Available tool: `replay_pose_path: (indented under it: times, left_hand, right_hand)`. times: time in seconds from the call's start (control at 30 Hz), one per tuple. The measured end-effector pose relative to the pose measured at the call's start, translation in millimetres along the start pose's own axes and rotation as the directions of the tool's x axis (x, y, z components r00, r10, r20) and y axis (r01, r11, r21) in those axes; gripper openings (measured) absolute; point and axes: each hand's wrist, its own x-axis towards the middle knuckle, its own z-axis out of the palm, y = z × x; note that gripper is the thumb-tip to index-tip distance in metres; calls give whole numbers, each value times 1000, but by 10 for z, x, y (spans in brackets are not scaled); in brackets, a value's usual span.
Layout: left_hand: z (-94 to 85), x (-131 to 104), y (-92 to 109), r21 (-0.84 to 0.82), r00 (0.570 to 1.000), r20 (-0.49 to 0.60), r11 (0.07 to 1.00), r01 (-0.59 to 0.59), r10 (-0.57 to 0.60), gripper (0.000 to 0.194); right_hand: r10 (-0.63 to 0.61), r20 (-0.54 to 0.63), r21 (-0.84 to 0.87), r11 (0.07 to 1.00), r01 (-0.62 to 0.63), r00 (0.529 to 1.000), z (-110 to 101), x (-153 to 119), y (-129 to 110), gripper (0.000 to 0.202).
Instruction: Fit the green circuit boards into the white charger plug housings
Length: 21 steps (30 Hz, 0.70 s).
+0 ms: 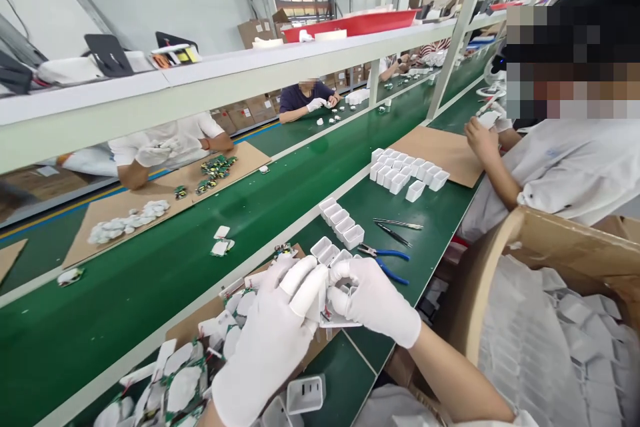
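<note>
My left hand (273,340), in a white glove, is closed around a white plastic case (341,323) with a bit of red wire showing at it. My right hand (383,303), also gloved, pinches at the same case from the other side; the fingers hide most of it. Beside my left forearm lies a heap of circuit boards with white covers and red wires (183,383). Just beyond my hands stand rows of open white cases (343,223). Another white case (306,393) with slots in its floor sits near the bench edge.
Blue-handled pliers (393,253) and tweezers (395,235) lie right of the cases. A green conveyor belt (165,293) runs along the left, carrying a few boards. At right stands a cardboard box (493,267) of white parts. Co-workers sit across the belt and at right.
</note>
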Motion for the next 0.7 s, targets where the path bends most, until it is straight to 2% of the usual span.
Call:
replay_pose_path:
  times: [0.17,0.33,0.4,0.5,0.53,0.6,0.7]
  left_hand:
    - [67,87,6,-41,999,13,999,-36,36,54]
    - [61,35,1,-134,998,70,991,12,-3,54]
    - [62,27,1,-154,998,59,988,14,-5,53]
    - [77,42,4,-186,998,36,982,-43,51,45]
    - [86,45,3,-199,996,30,977,-74,81,42]
    - [103,41,-5,-236,992,15,965,-118,125,37]
    - [96,7,-26,-297,992,8,948,-115,123,36]
  right_hand:
    - [6,-112,13,1000,-5,994,15,-2,143,15]
    - [27,-99,51,998,-22,995,-19,-15,185,12]
    - [22,-25,84,996,-20,999,-56,-18,200,24]
    - [41,172,205,976,-77,984,-88,12,198,73]
    - [54,241,271,955,-121,969,-90,32,186,82]
    - [47,342,380,906,-184,939,-88,79,147,84]
    - [-101,432,504,851,-147,896,-79,121,109,76]
